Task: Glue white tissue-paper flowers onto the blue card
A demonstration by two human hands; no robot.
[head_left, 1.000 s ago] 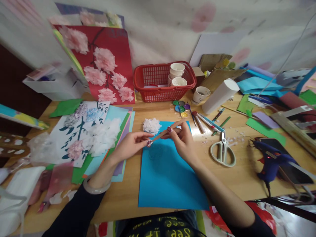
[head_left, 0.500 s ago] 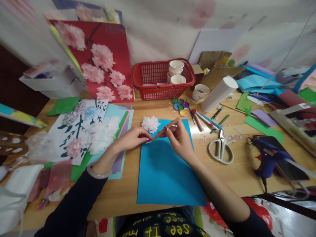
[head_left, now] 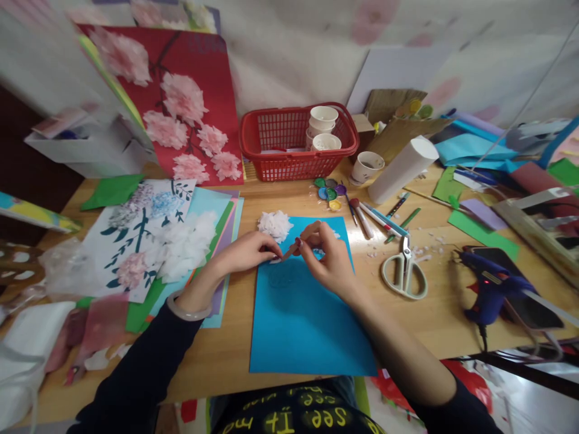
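My left hand point(head_left: 253, 248) is closed in a pinch at the upper left edge of a blue paper sheet point(head_left: 307, 325), with a small white scrap point(head_left: 275, 261) at its fingertips. Thumb and fingers of my right hand point(head_left: 328, 256) close on a thin brown stick point(head_left: 289, 251), whose lower end meets the white scrap. The right fingers cover part of the stick. Just beyond my left fingertips, a ruffled white paper flower point(head_left: 274, 226) rests at the sheet's top left corner. Small white bits show behind my right hand.
Right of the sheet lie scissors point(head_left: 404, 271), brushes point(head_left: 362, 220), paint pots point(head_left: 330, 193) and a blue glue gun point(head_left: 488, 289) by a phone. A red basket point(head_left: 298, 166) with cups stands behind. White tissue petals point(head_left: 187, 247) and coloured papers lie left; a red flower picture point(head_left: 199, 66) leans behind.
The brown stick is tilted more steeply, and my right fingers have shifted slightly down along it. My left hand has moved a little to the right and still pinches at the sheet's edge.
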